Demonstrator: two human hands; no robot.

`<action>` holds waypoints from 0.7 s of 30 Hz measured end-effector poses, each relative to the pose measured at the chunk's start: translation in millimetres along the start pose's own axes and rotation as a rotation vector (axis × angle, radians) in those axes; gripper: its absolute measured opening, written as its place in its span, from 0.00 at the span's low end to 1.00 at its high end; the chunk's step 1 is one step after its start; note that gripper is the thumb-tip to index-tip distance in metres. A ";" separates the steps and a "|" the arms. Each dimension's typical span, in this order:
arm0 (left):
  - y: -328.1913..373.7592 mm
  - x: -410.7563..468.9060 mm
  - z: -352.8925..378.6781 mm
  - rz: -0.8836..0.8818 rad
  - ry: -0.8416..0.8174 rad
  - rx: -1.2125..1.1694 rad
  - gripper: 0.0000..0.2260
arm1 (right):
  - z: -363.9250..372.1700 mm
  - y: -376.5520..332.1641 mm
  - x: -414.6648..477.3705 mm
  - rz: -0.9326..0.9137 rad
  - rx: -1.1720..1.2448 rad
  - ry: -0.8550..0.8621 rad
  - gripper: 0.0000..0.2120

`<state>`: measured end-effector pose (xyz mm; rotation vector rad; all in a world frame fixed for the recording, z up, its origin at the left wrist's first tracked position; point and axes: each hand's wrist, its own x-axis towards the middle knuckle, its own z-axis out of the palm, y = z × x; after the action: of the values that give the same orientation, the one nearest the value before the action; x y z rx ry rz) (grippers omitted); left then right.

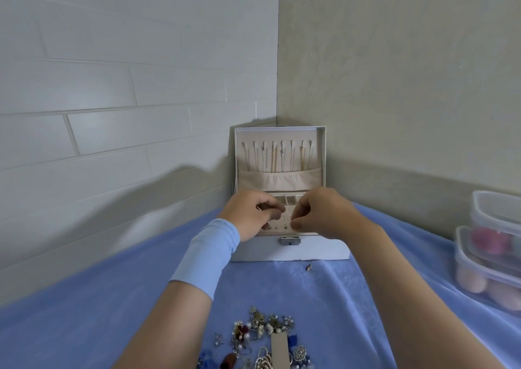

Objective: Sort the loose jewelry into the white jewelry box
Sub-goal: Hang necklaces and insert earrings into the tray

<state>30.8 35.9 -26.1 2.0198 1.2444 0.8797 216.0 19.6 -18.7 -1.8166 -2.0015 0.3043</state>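
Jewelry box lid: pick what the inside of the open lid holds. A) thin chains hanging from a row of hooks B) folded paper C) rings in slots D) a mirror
A: thin chains hang side by side from hooks inside the upright lid of the white jewelry box, and their lower ends drop behind a fabric pocket.
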 end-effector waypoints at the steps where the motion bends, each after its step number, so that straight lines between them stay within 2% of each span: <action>1: -1.0 1.1 1.4 -0.001 0.008 -0.015 0.05 | 0.1 -0.6 0.3 -0.006 -0.014 0.006 0.00; 4: -5.2 3.1 3.8 -0.025 0.028 -0.066 0.05 | -0.3 -2.0 0.2 -0.026 -0.050 -0.009 0.02; 8: -9.2 3.5 4.3 -0.057 0.048 -0.135 0.07 | -3.5 2.2 1.3 0.001 0.027 -0.040 0.06; 11: -6.2 3.4 5.9 -0.034 0.041 -0.126 0.09 | -7.1 1.0 1.6 -0.047 0.204 0.049 0.04; 12: -4.3 3.3 6.4 -0.022 0.043 -0.127 0.09 | -9.1 -1.8 -0.4 -0.075 0.300 0.056 0.02; 14: -0.8 3.3 7.0 -0.002 0.057 -0.135 0.10 | -12.7 -5.9 -4.9 -0.118 0.442 0.023 0.04; 21: 7.4 0.3 5.9 -0.012 0.101 -0.231 0.09 | -19.2 -4.5 -9.9 -0.134 0.546 0.027 0.06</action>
<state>39.3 32.5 -23.9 1.8029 1.1490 1.0793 221.0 7.0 -1.2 -1.3319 -1.7812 0.7018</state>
